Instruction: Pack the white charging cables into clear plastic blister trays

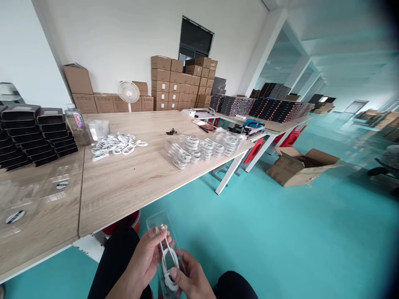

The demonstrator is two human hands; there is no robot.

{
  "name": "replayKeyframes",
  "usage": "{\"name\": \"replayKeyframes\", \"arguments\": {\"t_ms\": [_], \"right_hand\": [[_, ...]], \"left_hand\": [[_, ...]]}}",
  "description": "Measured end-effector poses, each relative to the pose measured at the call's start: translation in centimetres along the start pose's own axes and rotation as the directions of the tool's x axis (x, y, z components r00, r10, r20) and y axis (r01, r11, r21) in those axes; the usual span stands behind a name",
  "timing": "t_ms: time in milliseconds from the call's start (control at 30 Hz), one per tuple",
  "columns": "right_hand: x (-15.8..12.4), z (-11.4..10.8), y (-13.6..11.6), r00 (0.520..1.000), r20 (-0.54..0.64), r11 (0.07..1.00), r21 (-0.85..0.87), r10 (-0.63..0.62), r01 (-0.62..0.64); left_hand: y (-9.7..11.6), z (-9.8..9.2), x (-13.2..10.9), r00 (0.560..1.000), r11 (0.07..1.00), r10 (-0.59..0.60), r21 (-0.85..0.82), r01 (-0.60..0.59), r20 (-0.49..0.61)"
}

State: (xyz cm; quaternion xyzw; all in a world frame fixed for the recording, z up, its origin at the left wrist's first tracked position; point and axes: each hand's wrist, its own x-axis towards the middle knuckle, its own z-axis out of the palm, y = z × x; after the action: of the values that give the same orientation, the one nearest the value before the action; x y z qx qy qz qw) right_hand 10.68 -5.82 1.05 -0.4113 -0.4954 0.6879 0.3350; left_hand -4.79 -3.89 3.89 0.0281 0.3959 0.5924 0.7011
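Above my lap, a coiled white cable (170, 265) lies in a long clear plastic tray (152, 220). My left hand (149, 253) pinches the cable's connector ends near the upper part of the tray. Lower down, my right hand (190, 274) grips the tray's side, its thumb pressed on the coil. On the table, a loose pile of white cables (115, 145) lies to the left. Several clear trays with coiled cables (199, 149) stand together along the front edge on the right.
Stacked black boxes (34, 133) and a plastic bottle (76, 122) stand at the left of the table (124, 178). Small black pieces (171, 131) lie further back. An open carton (299, 166) sits on the green floor. A white fan (129, 92) stands behind, near piled cartons (177, 85).
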Motion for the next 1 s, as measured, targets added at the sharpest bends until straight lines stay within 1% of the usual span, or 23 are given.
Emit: {"name": "replayKeyframes", "arguments": {"t_ms": [33, 100, 200, 300, 500, 600, 700, 767, 800, 867, 900, 933, 967, 1000], "right_hand": [[-0.1, -0.1, 0.5, 1.0, 0.022, 0.997, 0.069, 0.021, -0.023], [-0.4, -0.2, 1.4, 0.998, -0.002, 0.988, 0.141, 0.056, -0.055], [-0.8, -0.1, 2.0, 0.996, -0.075, 0.982, 0.186, 0.048, -0.033], [-1.1, 0.2, 2.1, 0.995, -0.095, 0.981, 0.194, 0.038, -0.018], [-1.1, 0.6, 2.9, 0.993, -0.103, 0.956, 0.293, 0.056, -0.024], [-1.1, 0.6, 3.2, 0.992, -0.115, 0.949, 0.315, 0.05, -0.011], [-1.0, 0.6, 3.2, 0.985, -0.167, 0.959, 0.282, 0.039, 0.01], [-0.9, 0.7, 3.1, 0.965, -0.262, 0.975, 0.21, -0.017, 0.074], [-0.9, 0.8, 3.0, 0.941, -0.331, 0.98, 0.154, -0.069, 0.126], [-0.8, 1.0, 2.9, 0.869, -0.458, 0.976, 0.014, -0.187, 0.217], [-0.7, 1.2, 2.9, 0.834, -0.497, 0.968, -0.055, -0.24, 0.246], [-0.6, 1.3, 2.9, 0.809, -0.516, 0.959, -0.112, -0.281, 0.262], [-0.5, 1.5, 3.0, 0.8, -0.515, 0.951, -0.153, -0.308, 0.268], [-0.4, 1.6, 3.0, 0.8, -0.504, 0.946, -0.178, -0.325, 0.272]], "left_hand": [[0.4, 0.1, -0.1, 1.0, 1.0, 0.009, -0.013, -0.008, 0.018], [0.9, 0.2, -0.5, 0.998, 1.0, 0.012, -0.025, -0.01, 0.054], [1.3, 0.3, -0.9, 0.997, 1.0, -0.003, -0.02, 0.005, 0.081], [1.2, 0.4, -1.0, 0.995, 1.0, 0.001, -0.018, 0.001, 0.099], [1.0, 0.6, -1.1, 0.997, 1.0, 0.015, -0.023, -0.013, 0.074], [0.9, 0.6, -1.3, 0.992, 0.999, 0.025, -0.046, -0.02, 0.127], [0.7, 0.5, -1.5, 0.977, 0.998, 0.056, -0.044, -0.048, 0.206], [0.7, 0.5, -1.5, 0.971, 0.995, 0.1, -0.034, -0.094, 0.219], [0.8, 0.5, -1.5, 0.968, 0.993, 0.121, -0.028, -0.118, 0.218], [1.0, 0.8, -1.4, 0.963, 0.988, 0.155, -0.017, -0.155, 0.22], [1.1, 1.0, -1.4, 0.961, 0.986, 0.168, -0.018, -0.169, 0.221], [1.2, 1.1, -1.4, 0.959, 0.984, 0.179, -0.022, -0.179, 0.22], [1.3, 1.3, -1.4, 0.958, 0.982, 0.186, -0.028, -0.184, 0.219], [1.3, 1.5, -1.4, 0.958, 0.982, 0.191, -0.036, -0.187, 0.215]]}}
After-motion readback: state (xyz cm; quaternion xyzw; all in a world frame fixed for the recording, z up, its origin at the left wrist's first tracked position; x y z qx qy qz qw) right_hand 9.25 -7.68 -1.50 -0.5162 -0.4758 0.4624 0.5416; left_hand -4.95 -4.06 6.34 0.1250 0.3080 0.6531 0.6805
